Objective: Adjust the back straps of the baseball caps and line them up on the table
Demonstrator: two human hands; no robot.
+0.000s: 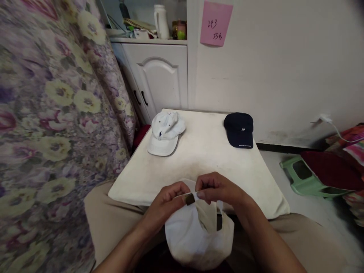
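A white baseball cap (196,240) hangs between my two hands at the near edge of the table, its back opening facing up toward me. My left hand (169,201) pinches the cap's back strap beside a dark brass-coloured buckle (189,199). Close by, my right hand (217,188) grips the white strap between thumb and fingers, just right of the buckle. Beyond my hands, a pale cap (166,132) with a small dark emblem rests at the table's left. A navy cap (239,129) with small white lettering lies at the far right.
The caps lie on a low table with a cream cover (204,151). A floral curtain (65,144) hangs at the left, and a white cabinet (159,76) stands behind. To the right is a green stool (309,176) with a dark red cover. My knees flank the table.
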